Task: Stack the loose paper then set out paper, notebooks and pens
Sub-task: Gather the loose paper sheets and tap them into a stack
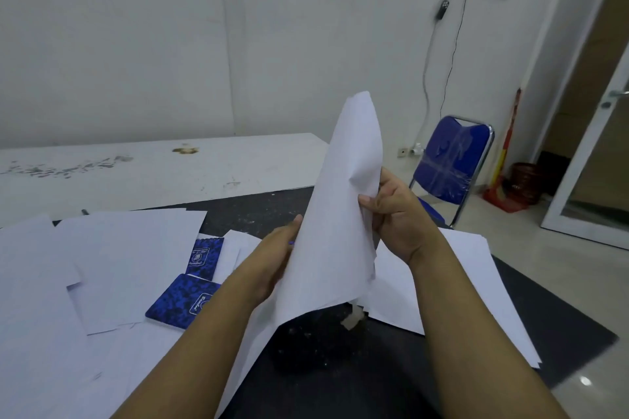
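A bundle of white paper sheets (337, 214) stands upright above the dark table (258, 211), bent into a curve. My right hand (394, 214) grips its right edge, thumb and fingers curled round the sheets. My left hand (272, 258) holds the left edge, partly hidden behind the paper. Loose white sheets (112, 258) lie scattered on the left of the table, and another pile (452, 286) lies to the right. Two blue notebooks lie among the sheets: a spiral one (203, 257) and a larger one (182, 301). A dark pen tip (85, 212) shows at the sheets' far edge.
A white table (153, 167) with stains stands behind the dark one. A blue folding chair (452, 163) stands at the right by the wall. A glass door (599, 133) is at the far right, with a red object (503, 187) on the floor nearby.
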